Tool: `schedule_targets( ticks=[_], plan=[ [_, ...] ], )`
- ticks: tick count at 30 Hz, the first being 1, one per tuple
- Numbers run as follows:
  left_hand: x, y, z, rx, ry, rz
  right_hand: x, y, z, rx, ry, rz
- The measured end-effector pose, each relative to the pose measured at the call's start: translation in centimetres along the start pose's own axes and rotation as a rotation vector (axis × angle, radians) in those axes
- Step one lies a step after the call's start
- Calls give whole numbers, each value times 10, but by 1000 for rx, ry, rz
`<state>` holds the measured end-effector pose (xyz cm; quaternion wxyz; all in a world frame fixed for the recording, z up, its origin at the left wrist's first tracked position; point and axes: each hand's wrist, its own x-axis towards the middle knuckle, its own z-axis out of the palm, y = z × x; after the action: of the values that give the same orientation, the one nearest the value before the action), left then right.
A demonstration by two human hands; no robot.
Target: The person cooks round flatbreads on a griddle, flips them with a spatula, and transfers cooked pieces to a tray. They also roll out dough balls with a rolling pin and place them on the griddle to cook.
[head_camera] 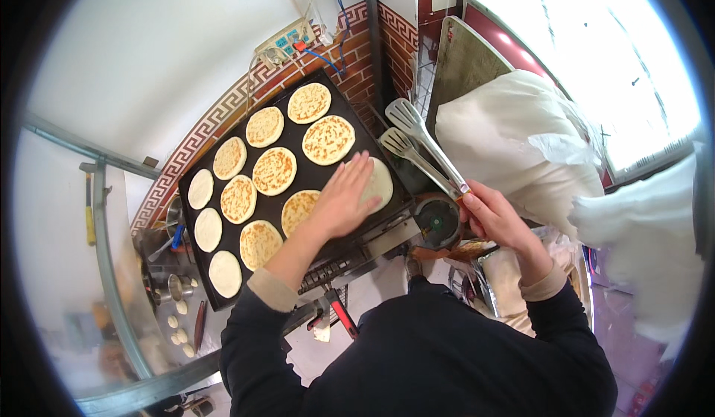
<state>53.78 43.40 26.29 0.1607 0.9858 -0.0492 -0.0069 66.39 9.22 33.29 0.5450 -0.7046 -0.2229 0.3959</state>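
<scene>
My left hand (pixel 345 202) lies flat over a pale flatbread (pixel 381 186) at the griddle's right corner, its fingers stretched out and covering part of the bread. In my right hand (pixel 494 216) are metal food tongs (pixel 427 148) with slotted ends, held by the handle end. Their two arms are spread apart, pointing up and left beside the griddle's right edge. Several round flatbreads fill the black griddle (pixel 282 204). A browned flatbread (pixel 328 140) sits just beyond my left hand, and another browned one (pixel 299 210) is partly hidden by that hand. Pale flatbreads (pixel 225 274) line the left side.
A power strip (pixel 286 42) with cables hangs on the wall behind the griddle. White cloth (pixel 503 143) covers something at the right. Dough pieces (pixel 173 322) and a rolling pin (pixel 200 326) rest on the left counter. A round dark burner-like opening (pixel 438 224) is below the tongs.
</scene>
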Motion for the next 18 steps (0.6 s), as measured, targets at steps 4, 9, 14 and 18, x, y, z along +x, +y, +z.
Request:
schedule_targets(
  ticks=[4,9,14,18],
  plan=[
    [-40,14,7,64,8,-93,-31,-17,-4,-282,-43,10],
    [-71,-6,13,44,94,-140,-55,-33,6,-361,-85,64],
    [-119,-6,16,81,67,-390,-51,-40,8,-388,-183,194],
    [-97,-12,13,-249,252,-341,-20,-37,22,-467,-159,234]
  ],
)
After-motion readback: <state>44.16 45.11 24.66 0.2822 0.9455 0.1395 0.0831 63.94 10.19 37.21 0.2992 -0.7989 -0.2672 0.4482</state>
